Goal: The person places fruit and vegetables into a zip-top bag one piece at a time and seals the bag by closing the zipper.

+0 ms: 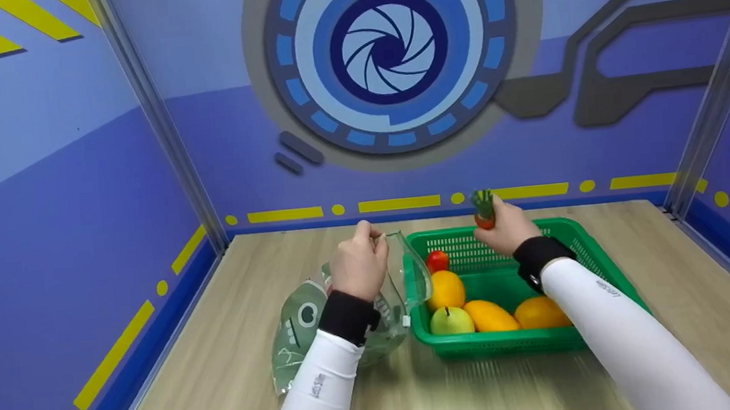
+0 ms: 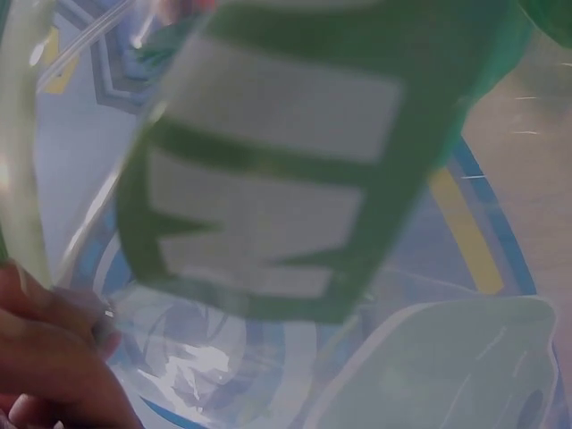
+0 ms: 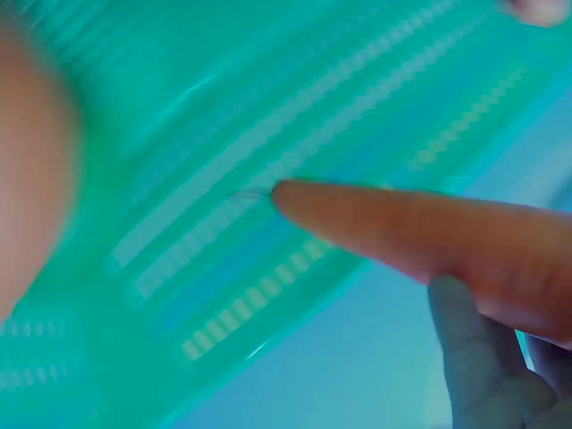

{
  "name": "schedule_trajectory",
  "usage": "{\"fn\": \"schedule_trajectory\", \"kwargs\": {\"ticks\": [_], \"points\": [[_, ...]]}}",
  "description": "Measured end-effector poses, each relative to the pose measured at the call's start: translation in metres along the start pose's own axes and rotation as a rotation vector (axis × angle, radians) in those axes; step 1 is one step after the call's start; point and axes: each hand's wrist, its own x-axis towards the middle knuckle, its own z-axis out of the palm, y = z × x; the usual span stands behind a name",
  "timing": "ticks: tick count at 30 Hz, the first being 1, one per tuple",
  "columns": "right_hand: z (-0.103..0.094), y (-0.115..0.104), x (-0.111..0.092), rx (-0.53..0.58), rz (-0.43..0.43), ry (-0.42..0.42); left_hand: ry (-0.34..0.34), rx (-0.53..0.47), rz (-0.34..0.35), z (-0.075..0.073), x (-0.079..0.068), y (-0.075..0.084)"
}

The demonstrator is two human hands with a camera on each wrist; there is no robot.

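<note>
In the head view my left hand (image 1: 360, 265) pinches the top edge of a clear zip bag (image 1: 298, 343) with a green cartoon face printed on it. The left wrist view shows fingers (image 2: 45, 349) at the bag's edge and the printed teeth (image 2: 259, 214) close up. My right hand (image 1: 507, 227) holds a carrot (image 1: 484, 219) with a green leafy top above the basket's back rim. Its tapered orange body (image 3: 384, 223) shows in the right wrist view, tip over the basket; in the head view the hand hides most of it.
A green plastic basket (image 1: 509, 341) stands right of the bag. Inside are a red fruit (image 1: 437, 261), an orange (image 1: 446, 290), a pear (image 1: 452, 321), a mango (image 1: 492, 316) and another orange-yellow fruit (image 1: 541, 313). Patterned walls enclose the wooden table (image 1: 219, 350).
</note>
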Motion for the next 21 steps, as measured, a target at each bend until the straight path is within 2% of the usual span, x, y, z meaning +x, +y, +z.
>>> {"fn": "schedule_trajectory", "kwargs": {"ticks": [3, 6, 10, 15, 18, 21], "points": [[-0.003, -0.020, -0.001, 0.122, 0.012, 0.051, -0.011, -0.003, -0.014, 0.000, 0.001, 0.000], [-0.005, -0.039, -0.002, 0.199, -0.006, 0.097, -0.018, -0.006, -0.029, -0.001, 0.001, 0.000], [-0.007, -0.060, -0.007, 0.362, -0.019, 0.117, -0.019, -0.010, -0.041, -0.001, 0.001, -0.001], [-0.007, -0.085, -0.016, 0.641, 0.008, 0.048, -0.014, -0.010, -0.041, -0.001, 0.001, -0.001], [0.000, -0.098, -0.022, 0.760, 0.022, -0.027, -0.014, -0.003, -0.041, -0.001, 0.001, -0.001], [0.011, -0.108, -0.028, 0.830, 0.050, -0.108, -0.018, -0.001, -0.038, -0.001, 0.001, 0.000]]}}
